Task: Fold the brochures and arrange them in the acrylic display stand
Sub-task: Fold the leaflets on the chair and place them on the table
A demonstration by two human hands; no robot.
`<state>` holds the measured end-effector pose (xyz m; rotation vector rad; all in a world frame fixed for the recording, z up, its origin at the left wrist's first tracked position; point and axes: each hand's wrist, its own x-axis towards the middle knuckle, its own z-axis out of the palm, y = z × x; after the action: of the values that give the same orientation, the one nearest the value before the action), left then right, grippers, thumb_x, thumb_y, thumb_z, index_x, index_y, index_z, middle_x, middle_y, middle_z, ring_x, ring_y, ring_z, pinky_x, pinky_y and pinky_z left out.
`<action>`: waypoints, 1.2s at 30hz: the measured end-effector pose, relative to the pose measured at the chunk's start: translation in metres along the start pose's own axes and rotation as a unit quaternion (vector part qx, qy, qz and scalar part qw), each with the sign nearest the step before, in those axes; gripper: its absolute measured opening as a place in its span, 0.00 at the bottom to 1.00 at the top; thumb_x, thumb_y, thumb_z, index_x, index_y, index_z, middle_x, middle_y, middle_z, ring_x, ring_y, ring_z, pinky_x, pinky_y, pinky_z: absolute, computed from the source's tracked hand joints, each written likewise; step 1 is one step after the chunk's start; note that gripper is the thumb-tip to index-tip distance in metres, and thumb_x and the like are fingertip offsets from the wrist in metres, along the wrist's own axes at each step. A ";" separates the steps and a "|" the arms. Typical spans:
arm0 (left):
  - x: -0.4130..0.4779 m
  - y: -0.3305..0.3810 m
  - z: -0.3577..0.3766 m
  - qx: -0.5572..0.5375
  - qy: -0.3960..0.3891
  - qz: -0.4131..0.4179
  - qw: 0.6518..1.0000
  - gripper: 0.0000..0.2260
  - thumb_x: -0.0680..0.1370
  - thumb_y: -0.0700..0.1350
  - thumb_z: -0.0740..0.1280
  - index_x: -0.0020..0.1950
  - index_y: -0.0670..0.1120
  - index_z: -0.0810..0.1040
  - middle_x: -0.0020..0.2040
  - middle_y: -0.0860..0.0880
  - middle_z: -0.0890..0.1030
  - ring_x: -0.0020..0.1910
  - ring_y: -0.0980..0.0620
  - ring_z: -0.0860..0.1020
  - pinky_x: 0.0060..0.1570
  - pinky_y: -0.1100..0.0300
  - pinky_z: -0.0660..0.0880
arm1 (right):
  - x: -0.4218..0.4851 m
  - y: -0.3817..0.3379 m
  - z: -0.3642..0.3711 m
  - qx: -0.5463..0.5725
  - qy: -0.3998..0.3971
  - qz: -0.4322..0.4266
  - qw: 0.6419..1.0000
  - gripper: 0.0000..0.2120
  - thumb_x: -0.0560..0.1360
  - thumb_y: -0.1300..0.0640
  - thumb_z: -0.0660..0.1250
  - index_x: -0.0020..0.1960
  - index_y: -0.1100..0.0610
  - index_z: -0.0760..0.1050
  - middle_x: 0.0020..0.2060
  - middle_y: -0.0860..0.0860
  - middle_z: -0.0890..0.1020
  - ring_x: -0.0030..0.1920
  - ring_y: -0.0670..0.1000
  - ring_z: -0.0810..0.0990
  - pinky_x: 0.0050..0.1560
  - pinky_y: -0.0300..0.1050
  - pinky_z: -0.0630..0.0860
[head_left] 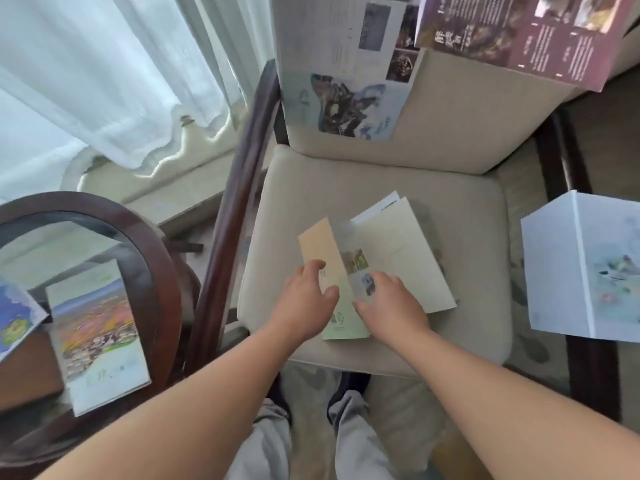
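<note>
Pressing the brochure [398,258] onto the chair cushion [346,188], left hand [304,299] and right hand [391,306] both lie open-fingered on it, long axis pointing away, far end leaning slightly left.

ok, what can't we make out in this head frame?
Head view:
Acrylic display stand: not in frame.
Cream-and-green folded paper brochure: partly covered by left hand and right hand; print blurred.
Maroon printed brochure: cut by top edge.
White brochure: cut by right edge.
Blue brochure: cut by left edge.

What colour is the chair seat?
Cream beige seat cushion, clearest in the head view.
</note>
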<state>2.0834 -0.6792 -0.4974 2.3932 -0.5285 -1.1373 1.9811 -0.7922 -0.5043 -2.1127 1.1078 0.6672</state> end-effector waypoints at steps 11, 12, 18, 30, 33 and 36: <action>0.025 -0.012 0.016 0.019 -0.014 -0.006 1.000 0.23 0.79 0.50 0.60 0.74 0.50 0.64 0.70 0.48 0.69 0.68 0.49 0.69 0.63 0.53 0.69 | 0.026 0.000 0.026 -0.010 -0.002 -0.010 1.000 0.25 0.76 0.43 0.65 0.68 0.54 0.66 0.64 0.53 0.73 0.60 0.58 0.76 0.54 0.53 0.76; 0.025 -0.010 0.014 0.020 -0.004 0.000 1.000 0.22 0.79 0.50 0.60 0.73 0.50 0.64 0.70 0.48 0.69 0.67 0.49 0.70 0.61 0.54 0.69 | 0.025 0.002 0.021 0.002 0.016 -0.015 1.000 0.24 0.76 0.42 0.65 0.67 0.53 0.68 0.62 0.53 0.74 0.59 0.57 0.77 0.53 0.53 0.76; 0.029 0.026 0.007 0.016 0.046 0.075 0.996 0.19 0.80 0.49 0.59 0.71 0.52 0.67 0.67 0.51 0.71 0.65 0.51 0.71 0.57 0.55 0.71 | 0.033 0.038 -0.033 -0.002 0.198 0.008 0.980 0.26 0.75 0.48 0.68 0.70 0.55 0.68 0.64 0.56 0.73 0.63 0.60 0.71 0.58 0.52 0.70; 0.027 0.054 0.024 0.018 0.032 0.108 0.993 0.18 0.80 0.49 0.60 0.70 0.50 0.69 0.66 0.50 0.72 0.66 0.49 0.71 0.65 0.50 0.70 | 0.055 0.079 -0.054 -0.073 0.124 0.069 0.987 0.09 0.80 0.50 0.62 0.47 0.56 0.72 0.51 0.58 0.78 0.50 0.61 0.79 0.40 0.47 0.67; 0.024 0.061 0.022 0.015 0.038 0.104 0.994 0.17 0.80 0.49 0.60 0.69 0.52 0.69 0.65 0.51 0.72 0.64 0.50 0.72 0.62 0.50 0.72 | 0.043 0.076 -0.066 -0.062 0.148 0.029 0.987 0.13 0.81 0.51 0.60 0.40 0.53 0.63 0.48 0.56 0.76 0.43 0.60 0.76 0.38 0.47 0.66; 0.018 0.076 0.021 0.017 0.042 0.111 0.993 0.17 0.80 0.50 0.60 0.69 0.53 0.68 0.64 0.52 0.73 0.63 0.52 0.72 0.60 0.53 0.72 | 0.024 0.069 -0.086 -0.026 0.183 -0.014 0.983 0.16 0.80 0.53 0.58 0.35 0.52 0.58 0.44 0.55 0.73 0.38 0.59 0.71 0.36 0.48 0.65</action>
<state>2.0661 -0.7564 -0.4805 2.3290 -0.7704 -0.9347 1.9459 -0.8977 -0.4857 -2.3530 1.2613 0.3012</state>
